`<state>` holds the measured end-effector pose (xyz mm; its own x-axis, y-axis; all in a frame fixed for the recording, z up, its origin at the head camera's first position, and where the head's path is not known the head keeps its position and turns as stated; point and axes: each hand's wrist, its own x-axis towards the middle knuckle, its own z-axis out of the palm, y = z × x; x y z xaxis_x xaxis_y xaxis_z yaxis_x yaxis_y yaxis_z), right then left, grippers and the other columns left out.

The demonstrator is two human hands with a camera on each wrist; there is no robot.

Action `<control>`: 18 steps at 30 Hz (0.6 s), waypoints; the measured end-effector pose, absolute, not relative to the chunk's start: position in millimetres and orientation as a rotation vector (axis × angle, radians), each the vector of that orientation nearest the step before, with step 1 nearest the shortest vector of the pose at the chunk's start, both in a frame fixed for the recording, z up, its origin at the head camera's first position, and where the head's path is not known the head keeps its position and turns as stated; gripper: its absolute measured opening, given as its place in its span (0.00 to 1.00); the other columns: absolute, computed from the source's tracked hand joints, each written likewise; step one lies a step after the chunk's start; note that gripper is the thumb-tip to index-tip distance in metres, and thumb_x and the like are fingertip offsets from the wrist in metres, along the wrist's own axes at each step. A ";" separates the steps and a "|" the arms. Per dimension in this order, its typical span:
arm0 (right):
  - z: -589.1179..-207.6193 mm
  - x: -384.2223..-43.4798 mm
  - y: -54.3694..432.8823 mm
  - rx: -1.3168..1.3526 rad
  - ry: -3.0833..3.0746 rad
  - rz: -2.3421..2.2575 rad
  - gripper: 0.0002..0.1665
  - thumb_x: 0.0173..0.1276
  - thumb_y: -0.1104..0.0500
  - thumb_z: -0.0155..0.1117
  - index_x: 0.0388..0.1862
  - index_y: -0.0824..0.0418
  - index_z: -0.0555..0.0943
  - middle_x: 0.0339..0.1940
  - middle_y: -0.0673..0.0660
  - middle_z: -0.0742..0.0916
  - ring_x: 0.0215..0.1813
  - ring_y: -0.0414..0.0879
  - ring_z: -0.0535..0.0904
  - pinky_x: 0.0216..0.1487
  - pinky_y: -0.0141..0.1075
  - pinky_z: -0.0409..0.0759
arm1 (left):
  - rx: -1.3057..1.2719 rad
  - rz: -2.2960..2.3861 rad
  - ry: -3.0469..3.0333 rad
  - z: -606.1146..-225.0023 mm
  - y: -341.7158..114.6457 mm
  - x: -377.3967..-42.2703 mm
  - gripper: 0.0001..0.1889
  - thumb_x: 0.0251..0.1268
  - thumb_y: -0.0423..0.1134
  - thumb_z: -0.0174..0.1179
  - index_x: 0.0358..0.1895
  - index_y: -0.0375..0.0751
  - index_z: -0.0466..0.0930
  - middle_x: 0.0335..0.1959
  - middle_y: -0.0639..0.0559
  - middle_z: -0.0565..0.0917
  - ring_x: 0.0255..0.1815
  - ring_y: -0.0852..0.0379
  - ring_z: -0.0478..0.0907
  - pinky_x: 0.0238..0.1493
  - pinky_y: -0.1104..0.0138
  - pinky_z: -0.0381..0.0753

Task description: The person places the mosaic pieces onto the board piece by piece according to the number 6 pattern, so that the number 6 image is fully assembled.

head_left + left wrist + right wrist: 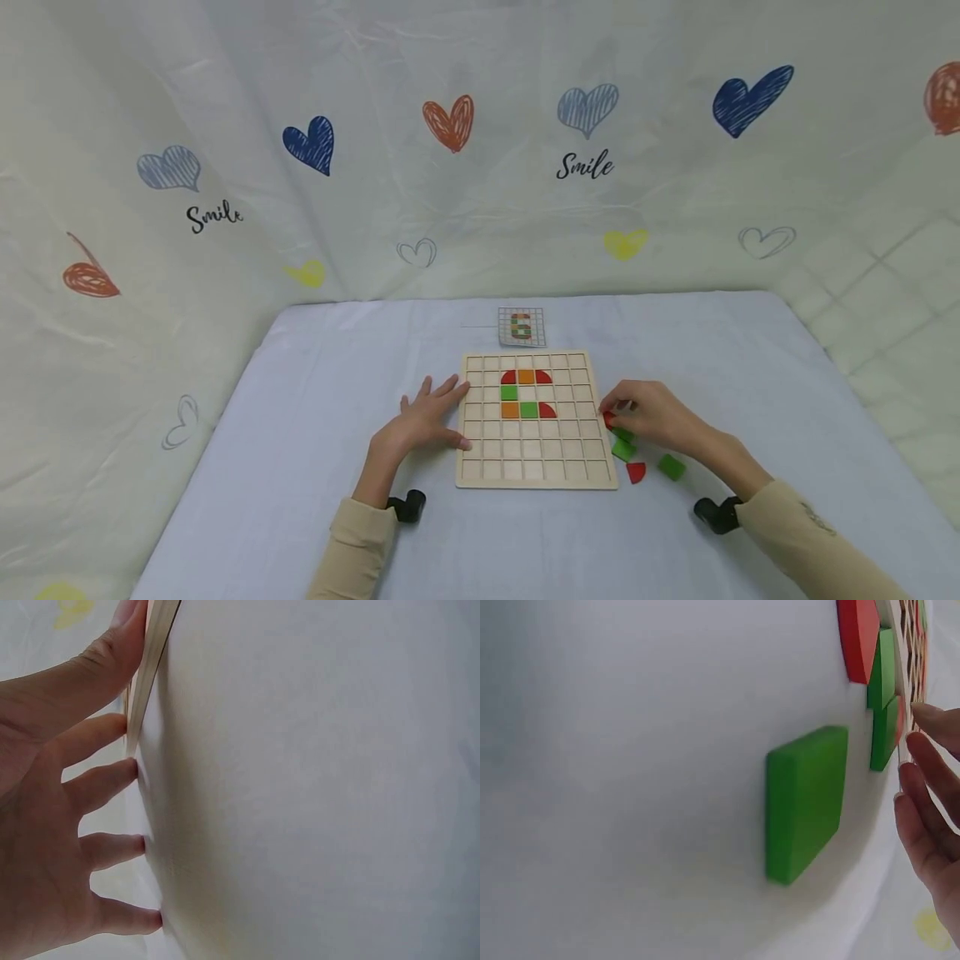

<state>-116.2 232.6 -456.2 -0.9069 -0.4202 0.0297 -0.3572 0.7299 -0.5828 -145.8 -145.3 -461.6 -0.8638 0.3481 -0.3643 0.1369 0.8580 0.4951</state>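
A wooden grid board (531, 472) lies on the table, with red, orange and green pieces set in its upper middle cells. My left hand (423, 417) is at its left edge, fingers spread and straight; in the left wrist view the thumb (101, 664) touches the board's side. Beside the right edge, my right hand (651, 414) has its bent fingertips at a red quarter-round piece (609, 420). Whether they pinch it is unclear. Near that hand lie green square tiles (623, 450), another red quarter-round (636, 472) and a separate green tile (806, 806).
A small card (532, 337) printed with a coloured pattern on a grid lies behind the board. White cloth (300, 467) covers the table. A backdrop (510, 200) with hearts and "Smile" lettering rises along its back. A black wrist camera (717, 516) sits on the right wrist.
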 end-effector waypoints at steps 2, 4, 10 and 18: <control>-456.0 -114.2 237.3 -0.639 2.830 -0.909 0.10 0.61 0.68 0.74 0.41 0.60 0.88 0.39 0.49 0.89 0.42 0.46 0.83 0.43 0.36 0.83 | 0.356 0.637 2.584 -461.5 -145.6 -145.6 0.53 0.52 0.52 0.79 0.82 0.54 0.59 0.85 0.51 0.53 0.86 0.34 0.36 0.75 0.27 0.36; -456.1 -111.8 242.1 -0.644 2.831 -0.899 0.11 0.60 0.68 0.74 0.41 0.59 0.88 0.39 0.48 0.89 0.42 0.46 0.82 0.43 0.36 0.83 | 0.359 0.638 2.586 -461.1 -145.8 -145.5 0.53 0.52 0.52 0.79 0.82 0.54 0.59 0.85 0.51 0.53 0.86 0.34 0.36 0.75 0.27 0.36; -458.9 -105.1 252.9 -0.648 2.766 -0.897 0.12 0.60 0.67 0.75 0.40 0.53 0.88 0.41 0.44 0.89 0.44 0.42 0.81 0.44 0.34 0.83 | 0.362 0.653 2.582 -459.6 -145.8 -145.4 0.53 0.52 0.51 0.79 0.82 0.54 0.60 0.85 0.51 0.54 0.86 0.34 0.36 0.75 0.26 0.36; -455.9 -102.7 257.5 -0.659 2.648 -0.880 0.14 0.61 0.63 0.77 0.45 0.50 0.88 0.47 0.45 0.87 0.48 0.44 0.80 0.48 0.36 0.83 | 0.354 0.648 2.581 -460.1 -145.2 -145.4 0.53 0.52 0.51 0.79 0.82 0.54 0.59 0.85 0.51 0.53 0.86 0.34 0.35 0.75 0.27 0.35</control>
